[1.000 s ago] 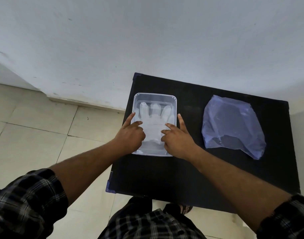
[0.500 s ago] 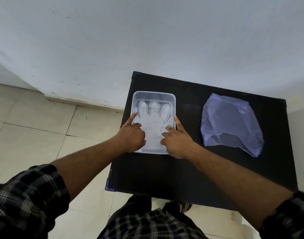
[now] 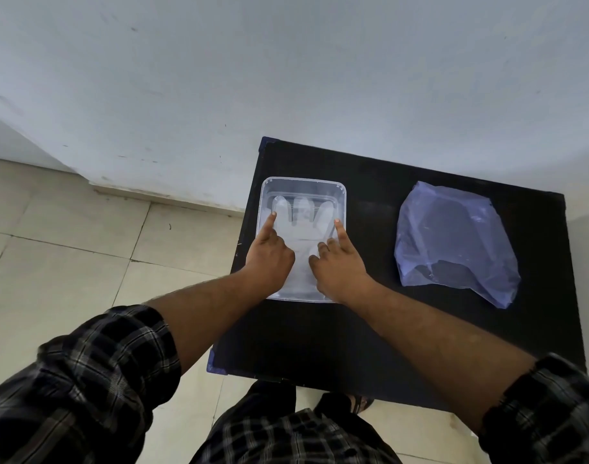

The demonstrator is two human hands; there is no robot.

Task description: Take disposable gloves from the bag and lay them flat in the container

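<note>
A clear rectangular plastic container [image 3: 303, 179] sits on the left part of a black table [image 3: 319, 339]. A translucent white disposable glove [image 3: 301, 229] lies flat inside it, fingers pointing away from me. My left hand [image 3: 269, 259] rests on the glove's left side, its index finger stretched to the outer glove finger. On the glove's right side my right hand [image 3: 340, 266] presses down, index finger extended along the container's right wall. Neither hand grips anything. A bluish transparent plastic bag [image 3: 453, 242] lies on the table to the right, apart from both hands.
The table stands against a pale wall [image 3: 286, 78]. Beige floor tiles [image 3: 68, 262] spread out to the left of it. My checked sleeves and clothing fill the bottom of the view.
Both index fingers have slid farther up the glove toward its fingertips. The container, glove and bag stay where they were.
</note>
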